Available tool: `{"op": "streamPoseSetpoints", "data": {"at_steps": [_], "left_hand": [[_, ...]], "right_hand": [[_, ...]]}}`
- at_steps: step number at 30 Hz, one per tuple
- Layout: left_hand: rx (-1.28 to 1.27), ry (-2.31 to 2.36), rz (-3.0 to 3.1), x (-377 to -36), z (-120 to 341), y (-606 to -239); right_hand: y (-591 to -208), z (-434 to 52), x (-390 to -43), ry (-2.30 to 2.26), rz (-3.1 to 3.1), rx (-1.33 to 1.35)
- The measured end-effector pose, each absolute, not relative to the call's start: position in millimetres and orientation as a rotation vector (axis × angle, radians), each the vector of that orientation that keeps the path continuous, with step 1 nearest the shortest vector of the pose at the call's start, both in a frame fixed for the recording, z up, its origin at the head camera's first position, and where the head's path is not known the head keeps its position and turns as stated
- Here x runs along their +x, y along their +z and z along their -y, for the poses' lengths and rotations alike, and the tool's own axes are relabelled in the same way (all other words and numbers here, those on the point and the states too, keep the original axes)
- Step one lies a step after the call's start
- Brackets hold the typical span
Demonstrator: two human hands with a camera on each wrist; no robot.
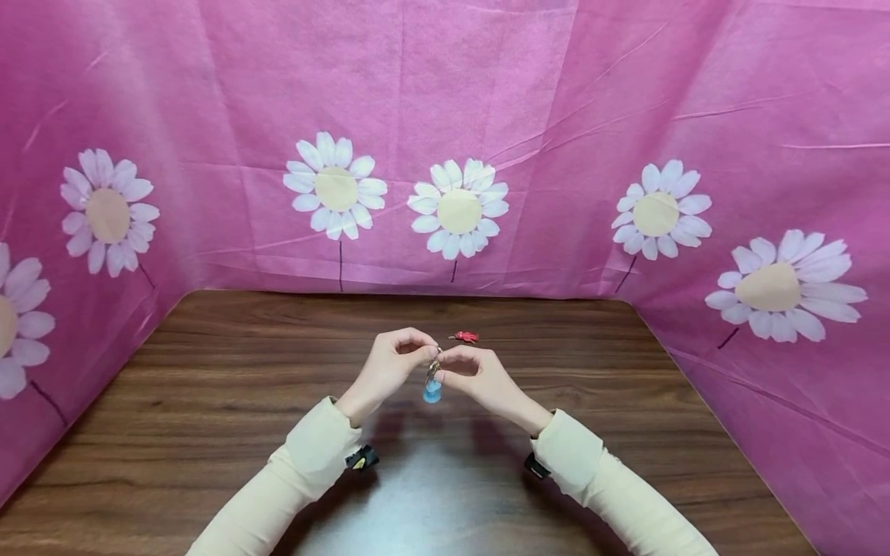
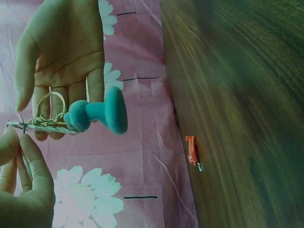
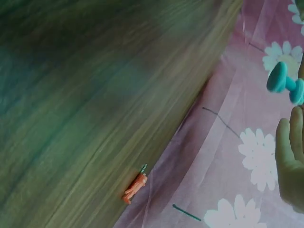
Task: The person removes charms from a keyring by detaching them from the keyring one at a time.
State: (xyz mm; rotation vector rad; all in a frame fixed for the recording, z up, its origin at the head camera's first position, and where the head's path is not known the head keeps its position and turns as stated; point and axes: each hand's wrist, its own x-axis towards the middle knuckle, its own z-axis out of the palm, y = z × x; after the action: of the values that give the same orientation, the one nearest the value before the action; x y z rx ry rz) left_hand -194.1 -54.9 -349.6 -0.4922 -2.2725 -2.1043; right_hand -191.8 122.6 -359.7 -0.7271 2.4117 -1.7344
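Observation:
In the head view both hands meet above the middle of the table, around a keychain. My left hand point(image 1: 385, 367) pinches its metal ring between thumb and fingertips. Thumb and index finger of my right hand point(image 1: 492, 378) grip the keychain from the other side; their exact contact is partly hidden. A pawn-shaped blue charm point(image 1: 432, 392) hangs below the fingers. In the left wrist view a gold-coloured ring point(image 2: 52, 94) and chain lead to this charm. Farther back, a small red figure charm point(image 1: 467, 337) with a short chain lies on the tabletop, touched by neither hand.
The brown wood-grain table point(image 1: 229, 371) reaches back to a pink cloth point(image 1: 528, 85) with printed daisies, which hangs on the far side and both flanks. Black wrist-worn devices point(image 1: 363, 459) sit under the pale sleeves point(image 1: 323, 444).

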Motion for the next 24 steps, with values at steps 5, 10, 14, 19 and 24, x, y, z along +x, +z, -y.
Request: {"op": "streamPoseSetpoints", "data": {"at_steps": [5,10,14,19,24], "left_hand": [[-0.483,-2.115,2.235,-191.4,50.6,-349.2],[-0.466,-2.111,2.214,-189.1,48.1,-349.7],[-0.435,-2.104,2.197,-188.2,47.9,-350.7],[-0.416,-2.074,2.170,-189.3,46.9,-353.5],[-0.440,-2.002,2.197,-191.0,45.7,-354.1]], "right_hand": [[-368.9,-120.7,-193.2,-1.769,-2.440,-0.760],[-362.7,-118.5,-187.1,-1.809,-2.461,-0.756],[-361.3,-120.4,-185.5,-1.786,-2.541,-0.724],[-364.8,-125.5,-189.6,-1.769,-2.658,-0.745],[-364.4,-130.5,-190.7,-1.726,-2.768,-0.808]]}}
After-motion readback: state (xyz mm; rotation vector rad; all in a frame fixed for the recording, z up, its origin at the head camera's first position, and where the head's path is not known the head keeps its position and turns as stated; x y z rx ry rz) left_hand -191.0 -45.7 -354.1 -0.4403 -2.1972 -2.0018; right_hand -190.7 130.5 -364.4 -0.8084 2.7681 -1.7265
